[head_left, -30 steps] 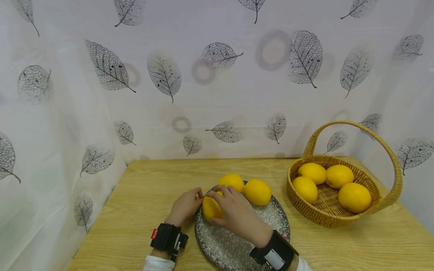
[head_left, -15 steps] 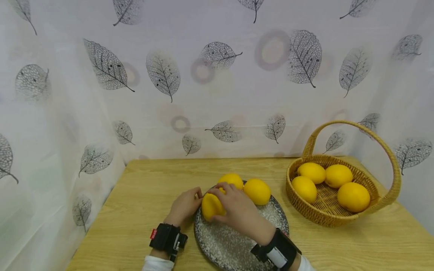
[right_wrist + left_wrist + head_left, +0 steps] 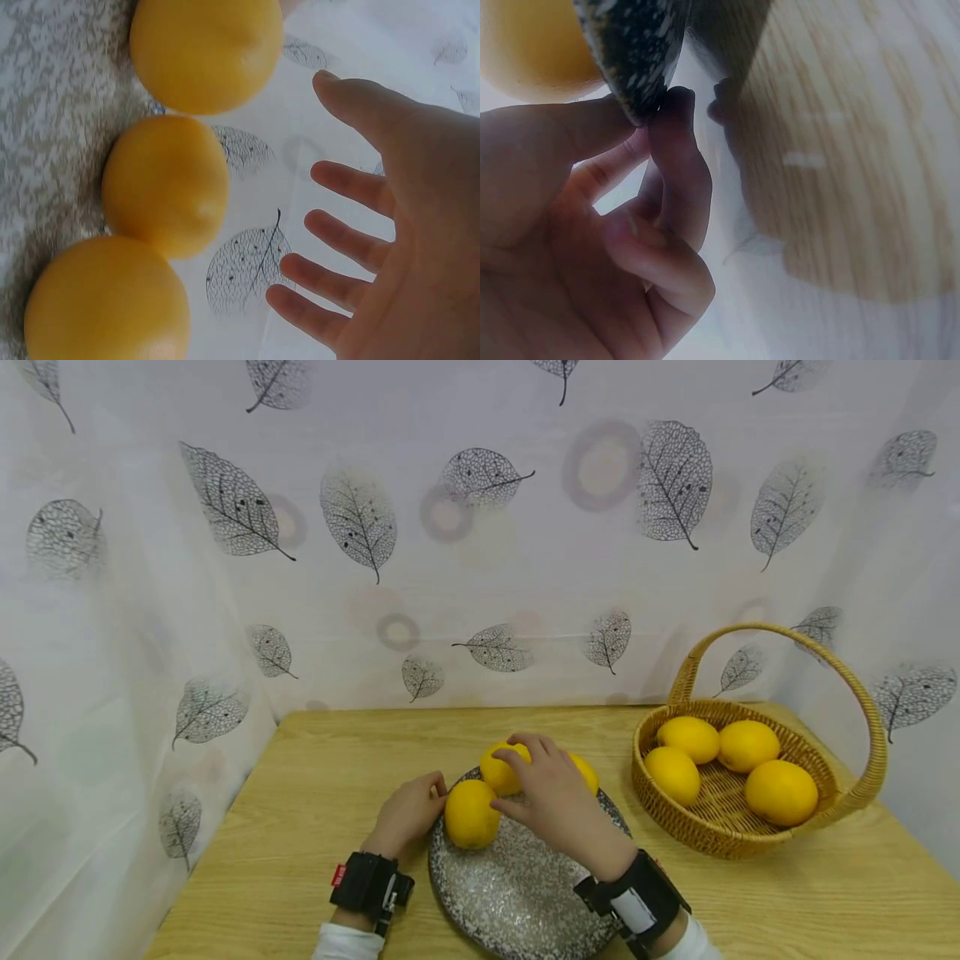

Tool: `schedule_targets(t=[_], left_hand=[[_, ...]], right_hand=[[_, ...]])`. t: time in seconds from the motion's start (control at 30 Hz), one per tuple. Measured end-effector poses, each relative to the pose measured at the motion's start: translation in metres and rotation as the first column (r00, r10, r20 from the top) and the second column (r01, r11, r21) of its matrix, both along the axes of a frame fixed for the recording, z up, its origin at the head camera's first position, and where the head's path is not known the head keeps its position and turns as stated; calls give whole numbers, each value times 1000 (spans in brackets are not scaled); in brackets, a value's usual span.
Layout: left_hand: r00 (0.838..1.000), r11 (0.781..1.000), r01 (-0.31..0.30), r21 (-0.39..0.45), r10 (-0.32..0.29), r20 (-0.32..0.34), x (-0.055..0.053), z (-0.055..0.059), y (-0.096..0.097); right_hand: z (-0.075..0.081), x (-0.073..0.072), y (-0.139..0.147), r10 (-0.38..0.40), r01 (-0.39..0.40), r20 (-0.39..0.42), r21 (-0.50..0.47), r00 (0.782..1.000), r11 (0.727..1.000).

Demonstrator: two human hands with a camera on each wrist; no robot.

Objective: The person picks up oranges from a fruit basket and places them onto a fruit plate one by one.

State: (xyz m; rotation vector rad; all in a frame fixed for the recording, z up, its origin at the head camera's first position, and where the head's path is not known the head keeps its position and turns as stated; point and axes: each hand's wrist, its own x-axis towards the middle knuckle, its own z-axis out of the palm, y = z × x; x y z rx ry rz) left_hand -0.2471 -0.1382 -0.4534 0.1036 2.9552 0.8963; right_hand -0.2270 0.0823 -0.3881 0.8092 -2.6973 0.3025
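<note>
My left hand [image 3: 408,814] pinches the left rim of the speckled grey plate [image 3: 525,893] between thumb and fingers, as the left wrist view shows close up. Three yellow lemons rest on that plate: a front-left lemon [image 3: 471,815], a back lemon [image 3: 501,777] and a right-hand lemon [image 3: 585,771], partly hidden behind my right hand [image 3: 562,802]. That hand hovers above the plate, fingers spread and holding nothing. In the right wrist view, its open palm [image 3: 427,217] stands apart from the lemons, which line up side by side, the middle lemon [image 3: 165,187] between the others.
A wicker basket [image 3: 705,839] with a tall arched handle [image 3: 847,672] stands at the right, with several lemons [image 3: 782,793] inside. The wooden table [image 3: 337,752] ends at a leaf-patterned curtain [image 3: 480,560] behind and along the left side.
My right hand has let go of the front-left lemon and moved up and to the right, its fingers opening. That lemon stays on the plate. The left hand keeps its place at the rim.
</note>
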Motion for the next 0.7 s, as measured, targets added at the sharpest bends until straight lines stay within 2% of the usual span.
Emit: schedule_targets(t=[0.27, 0.53, 0.7], left_hand=[[1000, 1000, 14, 2, -14, -6, 1, 1, 0], [1000, 1000, 13, 2, -13, 0, 1, 1, 0], [1000, 1000, 9, -2, -9, 3, 1, 1, 0]], right_hand=[[7, -11, 24, -59, 62, 43, -79, 997, 995], [16, -21, 52, -134, 140, 67, -84, 989, 987], [16, -27, 71, -177, 185, 68, -127, 982, 975]])
